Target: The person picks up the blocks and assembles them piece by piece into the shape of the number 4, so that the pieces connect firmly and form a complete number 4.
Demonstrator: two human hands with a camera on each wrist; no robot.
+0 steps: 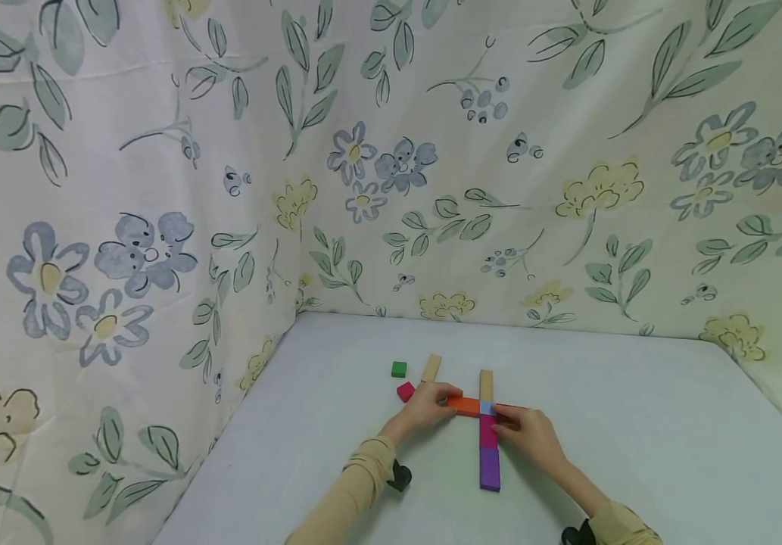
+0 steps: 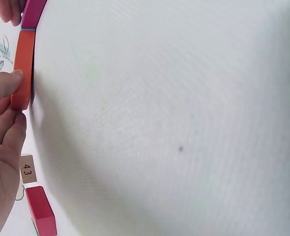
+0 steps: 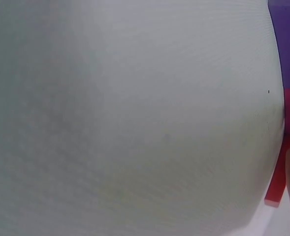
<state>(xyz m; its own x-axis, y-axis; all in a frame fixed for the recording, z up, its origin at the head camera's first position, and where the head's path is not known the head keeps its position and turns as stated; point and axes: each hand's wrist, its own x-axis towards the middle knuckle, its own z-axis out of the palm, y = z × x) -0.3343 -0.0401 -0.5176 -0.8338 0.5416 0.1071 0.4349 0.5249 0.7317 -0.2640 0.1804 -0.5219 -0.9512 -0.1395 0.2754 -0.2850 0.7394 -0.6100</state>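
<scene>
My left hand [image 1: 426,406] pinches an orange block [image 1: 467,407] near its left end, and the left wrist view shows the thumb against its side. Opposite, my right hand [image 1: 534,437] grips a red block [image 3: 280,169], thumb along one side. These two blocks lie flat as arms either side of a small light blue block [image 1: 486,408]. A plain wooden block [image 1: 486,384] extends away from the blue one. Toward me run a magenta block [image 1: 488,431] and a purple block [image 1: 490,469], end to end. Fingers partly hide the red block in the head view.
Beyond my left hand lie a green block [image 1: 399,369], a pinkish-red block [image 1: 405,391] and another plain wooden block [image 1: 433,367]. A flower-patterned cloth [image 1: 431,166] hangs behind and left of the white table [image 1: 636,424].
</scene>
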